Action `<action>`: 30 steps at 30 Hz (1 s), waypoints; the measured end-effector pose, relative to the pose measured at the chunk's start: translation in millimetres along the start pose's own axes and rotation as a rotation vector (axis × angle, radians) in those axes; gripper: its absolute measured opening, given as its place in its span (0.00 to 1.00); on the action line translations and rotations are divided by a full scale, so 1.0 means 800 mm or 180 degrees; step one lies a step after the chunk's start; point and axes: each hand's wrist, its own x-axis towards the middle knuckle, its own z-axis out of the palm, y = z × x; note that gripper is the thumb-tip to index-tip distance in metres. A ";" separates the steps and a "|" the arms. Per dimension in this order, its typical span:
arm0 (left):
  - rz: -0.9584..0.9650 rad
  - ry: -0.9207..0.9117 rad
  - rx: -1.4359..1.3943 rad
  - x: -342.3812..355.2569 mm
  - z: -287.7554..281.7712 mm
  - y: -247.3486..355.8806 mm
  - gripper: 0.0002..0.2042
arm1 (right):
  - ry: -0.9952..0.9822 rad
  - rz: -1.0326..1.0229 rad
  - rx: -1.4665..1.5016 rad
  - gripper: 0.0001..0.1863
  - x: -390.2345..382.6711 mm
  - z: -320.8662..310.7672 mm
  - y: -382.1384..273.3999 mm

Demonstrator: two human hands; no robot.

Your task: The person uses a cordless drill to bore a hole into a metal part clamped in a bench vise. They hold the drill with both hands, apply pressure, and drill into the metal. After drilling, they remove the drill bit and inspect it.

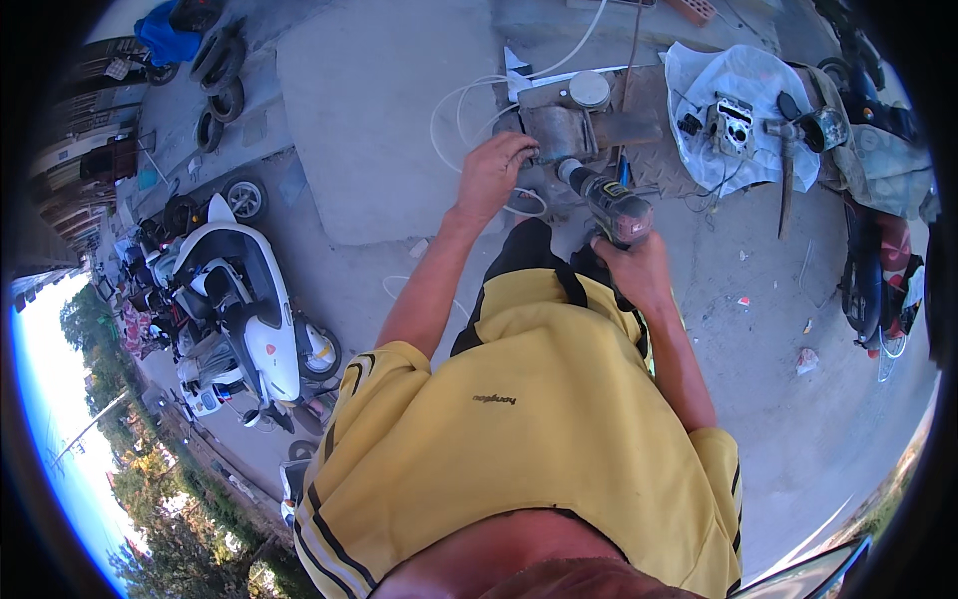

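Note:
My right hand is wrapped round the grip of a power drill with a dark body. The drill's chuck points up and left, close to the near side of a worn metal vise. At the vise's left end is my left hand, its fingers pinched together against the metal edge. Whatever lies between those fingertips is too small to make out. A round, pale, lid-like piece sits at the far side of the vise. Just right of the chuck, a blue-handled tool stands by the vise.
To the right, a white plastic sheet bears a metal engine part. A hammer and a metal cylinder lie at its right edge. A thin white hose loops left of the vise. Scooters and tyres stand left.

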 end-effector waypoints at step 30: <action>0.0594 -0.0444 -0.0713 0.004 -0.005 -0.052 0.13 | 0.0338 0.0518 -0.1243 0.17 0.015 0.056 -0.077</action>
